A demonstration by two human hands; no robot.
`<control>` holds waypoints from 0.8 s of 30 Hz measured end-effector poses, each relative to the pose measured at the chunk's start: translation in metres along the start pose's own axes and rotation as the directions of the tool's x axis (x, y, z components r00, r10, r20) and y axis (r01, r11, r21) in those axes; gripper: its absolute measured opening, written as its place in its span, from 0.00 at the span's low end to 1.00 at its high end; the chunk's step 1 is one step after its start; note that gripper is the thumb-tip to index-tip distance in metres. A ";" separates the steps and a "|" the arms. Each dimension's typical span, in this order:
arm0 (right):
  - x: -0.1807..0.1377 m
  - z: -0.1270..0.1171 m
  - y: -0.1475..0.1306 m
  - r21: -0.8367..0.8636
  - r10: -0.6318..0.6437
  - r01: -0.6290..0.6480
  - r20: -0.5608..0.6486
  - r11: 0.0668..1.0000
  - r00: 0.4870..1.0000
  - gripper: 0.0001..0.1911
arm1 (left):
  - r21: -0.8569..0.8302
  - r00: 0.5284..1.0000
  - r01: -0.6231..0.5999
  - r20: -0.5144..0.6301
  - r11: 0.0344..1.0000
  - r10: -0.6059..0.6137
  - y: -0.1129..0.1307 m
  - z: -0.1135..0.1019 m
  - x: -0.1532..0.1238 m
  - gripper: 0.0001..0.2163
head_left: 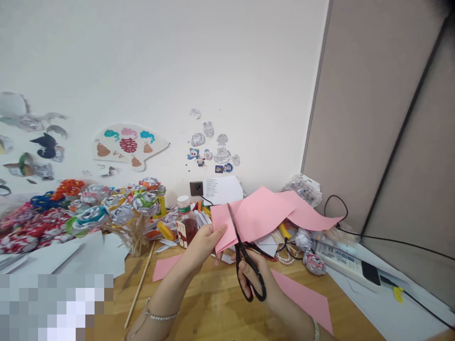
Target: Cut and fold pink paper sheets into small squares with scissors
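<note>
Pink paper (pixel 265 213) is raised above the table, its far part curling away to the right. My left hand (pixel 206 244) pinches the folded left end, thumb on top. In my right hand (pixel 258 272) is a pair of black-handled scissors (pixel 239 239), fingers through the loops. Their blades point up and lie across the paper just right of my left thumb; whether they are parted I cannot tell. More pink paper lies flat on the table: one piece (pixel 305 298) under my right forearm and another (pixel 166 266) behind my left forearm.
Paper flowers (pixel 124 208) on sticks crowd the left, near white sheets (pixel 85 253). A bottle (pixel 185 222) of dark liquid stands behind my left hand. A thin wooden stick (pixel 140 284) lies on the wooden table (pixel 213 312). At right are a white power strip (pixel 350 265) and cables.
</note>
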State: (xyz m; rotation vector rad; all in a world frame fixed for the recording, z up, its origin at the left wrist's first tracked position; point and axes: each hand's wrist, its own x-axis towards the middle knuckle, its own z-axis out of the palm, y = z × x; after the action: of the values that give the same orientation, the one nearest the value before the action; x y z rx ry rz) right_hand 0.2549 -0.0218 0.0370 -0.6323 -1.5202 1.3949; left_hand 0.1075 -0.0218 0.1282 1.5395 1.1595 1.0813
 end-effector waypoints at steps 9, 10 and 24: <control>0.004 0.002 0.000 0.067 0.073 -0.072 -0.014 0.995 0.997 0.26 | -0.022 1.000 0.013 0.003 1.000 -0.013 -0.003 -0.001 0.001 0.19; 0.004 0.002 0.001 0.076 0.073 -0.072 -0.012 0.994 0.997 0.26 | -0.023 1.000 0.016 0.010 1.000 -0.016 -0.004 -0.001 0.001 0.19; 0.005 0.000 0.004 0.026 0.040 -0.039 -0.036 0.999 0.999 0.23 | -0.085 0.999 0.042 0.031 0.996 -0.039 -0.013 0.002 0.006 0.18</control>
State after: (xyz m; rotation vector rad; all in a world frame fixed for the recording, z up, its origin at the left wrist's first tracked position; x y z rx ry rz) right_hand 0.2523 -0.0168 0.0343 -0.6718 -1.4665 1.4232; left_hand 0.1079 -0.0145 0.1156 1.4556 1.1058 1.0643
